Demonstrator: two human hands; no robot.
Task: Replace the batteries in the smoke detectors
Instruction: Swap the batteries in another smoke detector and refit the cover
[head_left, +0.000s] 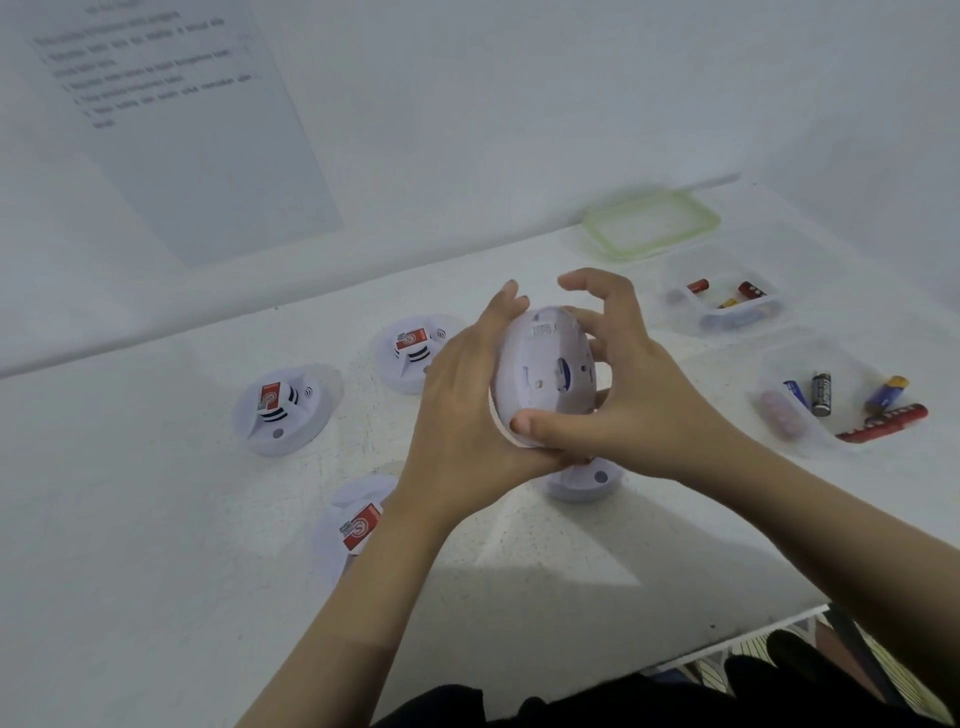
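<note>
five smoke detectors (535, 364) (311, 415) (410, 376) (332, 525) (582, 483), two clear tubs (670, 270) (779, 364), one green-rimmed lid (602, 235) and one printed sheet (208, 156).

Printed sheet (208, 156), far left: text blurred, top cut off by the upper edge. Label (543, 328) on the held detector (540, 379): too small to read. Near-left detector (358, 525): right part hidden behind the left forearm (363, 597). Near-right detector (582, 480): mostly hidden beneath the right hand (623, 400). Batteries (821, 395), right: markings illegible.

Printed white paper sheet (208, 171), upper left: too blurred for us to read.
Red sticker (270, 396) on white round smoke detector (298, 434), left: we read a circled S.
</note>
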